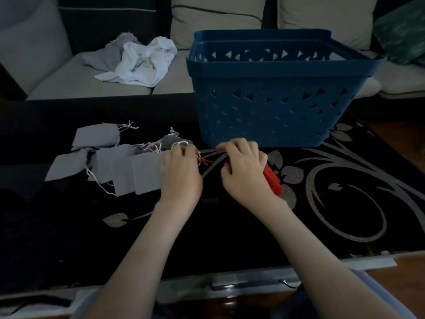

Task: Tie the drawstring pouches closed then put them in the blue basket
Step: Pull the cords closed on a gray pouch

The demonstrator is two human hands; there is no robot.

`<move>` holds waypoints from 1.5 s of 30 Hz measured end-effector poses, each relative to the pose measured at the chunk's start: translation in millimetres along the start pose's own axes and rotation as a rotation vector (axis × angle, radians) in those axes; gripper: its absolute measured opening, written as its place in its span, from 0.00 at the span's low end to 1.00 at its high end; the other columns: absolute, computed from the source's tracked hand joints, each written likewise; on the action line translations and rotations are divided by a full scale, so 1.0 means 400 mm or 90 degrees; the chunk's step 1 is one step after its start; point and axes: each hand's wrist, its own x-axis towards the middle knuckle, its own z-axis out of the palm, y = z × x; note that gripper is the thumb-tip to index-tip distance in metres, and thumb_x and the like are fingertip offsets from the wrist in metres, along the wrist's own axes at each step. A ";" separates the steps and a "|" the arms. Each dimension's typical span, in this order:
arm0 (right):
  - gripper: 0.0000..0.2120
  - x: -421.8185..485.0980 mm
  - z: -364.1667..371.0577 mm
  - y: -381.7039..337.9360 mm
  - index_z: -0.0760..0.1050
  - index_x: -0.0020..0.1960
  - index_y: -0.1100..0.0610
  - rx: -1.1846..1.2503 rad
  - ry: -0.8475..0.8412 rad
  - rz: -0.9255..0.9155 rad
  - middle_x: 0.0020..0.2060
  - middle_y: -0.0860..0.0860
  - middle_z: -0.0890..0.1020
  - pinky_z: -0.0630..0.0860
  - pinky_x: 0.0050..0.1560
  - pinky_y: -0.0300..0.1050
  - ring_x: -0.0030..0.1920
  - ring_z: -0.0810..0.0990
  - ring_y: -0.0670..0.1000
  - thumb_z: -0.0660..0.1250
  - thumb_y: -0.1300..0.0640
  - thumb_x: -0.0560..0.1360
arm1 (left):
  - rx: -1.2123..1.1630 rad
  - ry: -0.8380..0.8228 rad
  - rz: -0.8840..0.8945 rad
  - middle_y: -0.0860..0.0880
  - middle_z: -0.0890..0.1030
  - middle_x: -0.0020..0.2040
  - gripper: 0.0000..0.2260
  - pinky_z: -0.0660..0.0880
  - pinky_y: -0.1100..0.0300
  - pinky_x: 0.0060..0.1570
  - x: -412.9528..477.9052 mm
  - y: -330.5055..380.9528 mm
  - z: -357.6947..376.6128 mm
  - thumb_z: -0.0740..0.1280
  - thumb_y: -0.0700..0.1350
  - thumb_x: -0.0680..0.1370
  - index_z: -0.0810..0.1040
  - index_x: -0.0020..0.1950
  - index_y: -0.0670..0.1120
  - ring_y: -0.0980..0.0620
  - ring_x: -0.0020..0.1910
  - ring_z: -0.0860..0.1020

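Note:
A red drawstring pouch (pixel 273 180) lies under my right hand (pixel 243 166), whose curled fingers grip it near its mouth. My left hand (pixel 181 171) pinches the pouch's red drawstring ends (pixel 205 161), which stick out between the two hands. Several grey pouches (pixel 119 166) with white strings lie in a loose pile to the left, partly under my left hand. The blue basket (pixel 271 116) stands just behind my hands on the dark table; its inside is hidden from this angle.
The black table (pixel 345 203) has a grey floral pattern. A sofa with crumpled white and grey cloths (pixel 138 61) is behind the table. A green cushion (pixel 404 31) sits at the far right. The table's front edge runs near my forearms.

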 end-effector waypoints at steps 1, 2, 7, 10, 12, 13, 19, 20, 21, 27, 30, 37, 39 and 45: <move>0.20 0.004 0.010 -0.016 0.74 0.62 0.53 0.001 0.006 -0.008 0.58 0.49 0.72 0.49 0.51 0.40 0.60 0.64 0.51 0.62 0.64 0.71 | 0.032 0.012 -0.025 0.43 0.70 0.64 0.17 0.64 0.51 0.59 0.003 -0.020 -0.012 0.63 0.38 0.77 0.70 0.66 0.46 0.43 0.63 0.66; 0.19 0.009 0.022 -0.029 0.74 0.62 0.53 0.006 0.002 -0.009 0.57 0.49 0.73 0.49 0.51 0.40 0.59 0.65 0.51 0.62 0.63 0.72 | 0.061 0.014 -0.049 0.44 0.68 0.66 0.18 0.63 0.50 0.62 0.005 -0.040 -0.025 0.62 0.40 0.78 0.67 0.68 0.48 0.43 0.66 0.64; 0.14 0.028 0.083 -0.085 0.75 0.62 0.53 0.069 -0.148 0.014 0.60 0.51 0.74 0.57 0.52 0.45 0.61 0.66 0.54 0.64 0.55 0.77 | 0.138 -0.111 -0.151 0.43 0.69 0.69 0.24 0.57 0.45 0.67 0.021 -0.133 -0.055 0.61 0.46 0.79 0.59 0.73 0.48 0.43 0.69 0.63; 0.17 0.021 0.130 -0.116 0.72 0.64 0.53 0.066 -0.243 0.026 0.62 0.52 0.73 0.61 0.56 0.48 0.63 0.66 0.55 0.63 0.50 0.77 | 0.107 -0.137 -0.166 0.45 0.72 0.66 0.22 0.59 0.46 0.64 0.025 -0.162 -0.074 0.63 0.52 0.78 0.64 0.70 0.48 0.43 0.67 0.66; 0.18 0.016 0.151 -0.127 0.70 0.65 0.54 0.066 -0.260 0.033 0.63 0.52 0.72 0.62 0.58 0.50 0.64 0.66 0.55 0.64 0.49 0.77 | 0.068 -0.150 -0.165 0.46 0.74 0.64 0.19 0.62 0.47 0.62 0.023 -0.178 -0.082 0.63 0.54 0.78 0.69 0.67 0.51 0.43 0.66 0.68; 0.17 0.014 0.159 -0.130 0.71 0.63 0.55 0.076 -0.252 0.043 0.62 0.52 0.72 0.62 0.58 0.50 0.63 0.67 0.55 0.65 0.50 0.77 | 0.048 -0.161 -0.161 0.45 0.74 0.63 0.18 0.64 0.47 0.62 0.020 -0.187 -0.081 0.62 0.54 0.78 0.70 0.67 0.50 0.43 0.65 0.68; 0.04 0.012 0.166 -0.141 0.70 0.45 0.53 0.158 -0.213 0.083 0.47 0.50 0.77 0.68 0.57 0.51 0.54 0.73 0.54 0.65 0.57 0.75 | -0.059 -0.127 -0.085 0.43 0.81 0.50 0.10 0.69 0.56 0.45 0.001 -0.202 -0.086 0.60 0.45 0.81 0.78 0.54 0.42 0.43 0.51 0.77; 0.04 0.011 0.162 -0.144 0.69 0.44 0.53 0.171 -0.199 0.081 0.44 0.48 0.76 0.68 0.55 0.50 0.51 0.74 0.53 0.65 0.58 0.74 | -0.067 -0.099 -0.086 0.43 0.81 0.46 0.10 0.65 0.59 0.40 -0.002 -0.201 -0.091 0.59 0.44 0.81 0.78 0.51 0.41 0.44 0.47 0.77; 0.05 0.011 0.155 -0.146 0.68 0.43 0.54 0.201 -0.180 0.085 0.39 0.47 0.75 0.68 0.53 0.49 0.45 0.74 0.51 0.64 0.60 0.74 | -0.079 -0.068 -0.091 0.43 0.80 0.44 0.11 0.63 0.61 0.37 -0.005 -0.199 -0.095 0.59 0.45 0.81 0.78 0.50 0.41 0.45 0.45 0.77; 0.05 0.019 0.070 -0.143 0.67 0.44 0.58 0.434 -0.111 0.088 0.33 0.50 0.72 0.65 0.35 0.37 0.31 0.66 0.42 0.61 0.67 0.72 | -0.247 0.009 -0.167 0.49 0.78 0.57 0.17 0.70 0.55 0.56 -0.004 -0.170 -0.121 0.58 0.60 0.79 0.77 0.56 0.50 0.50 0.58 0.75; 0.07 0.021 0.040 -0.126 0.70 0.45 0.58 0.522 -0.119 0.091 0.35 0.54 0.73 0.67 0.40 0.44 0.37 0.70 0.48 0.61 0.68 0.73 | -0.378 -0.080 -0.212 0.52 0.80 0.49 0.19 0.70 0.57 0.49 -0.003 -0.137 -0.134 0.58 0.61 0.78 0.79 0.52 0.48 0.53 0.52 0.77; 0.05 0.018 -0.002 -0.079 0.74 0.48 0.54 0.618 -0.126 0.151 0.31 0.44 0.76 0.72 0.38 0.32 0.36 0.75 0.41 0.62 0.62 0.79 | -0.605 -0.154 -0.247 0.49 0.84 0.48 0.18 0.75 0.55 0.56 0.011 -0.074 -0.122 0.56 0.54 0.82 0.83 0.42 0.53 0.52 0.51 0.80; 0.04 0.020 -0.004 -0.052 0.74 0.52 0.54 0.592 -0.117 0.185 0.28 0.40 0.76 0.71 0.37 0.29 0.33 0.75 0.37 0.62 0.61 0.79 | -0.659 -0.181 -0.271 0.49 0.84 0.50 0.19 0.75 0.50 0.60 0.019 -0.063 -0.110 0.56 0.54 0.82 0.84 0.39 0.53 0.50 0.53 0.80; 0.07 0.021 -0.020 0.026 0.76 0.46 0.55 0.508 -0.117 0.269 0.34 0.48 0.78 0.74 0.38 0.36 0.35 0.76 0.45 0.61 0.60 0.80 | -0.654 -0.267 -0.315 0.49 0.85 0.48 0.21 0.74 0.49 0.61 0.036 -0.026 -0.079 0.55 0.56 0.82 0.84 0.41 0.52 0.49 0.52 0.81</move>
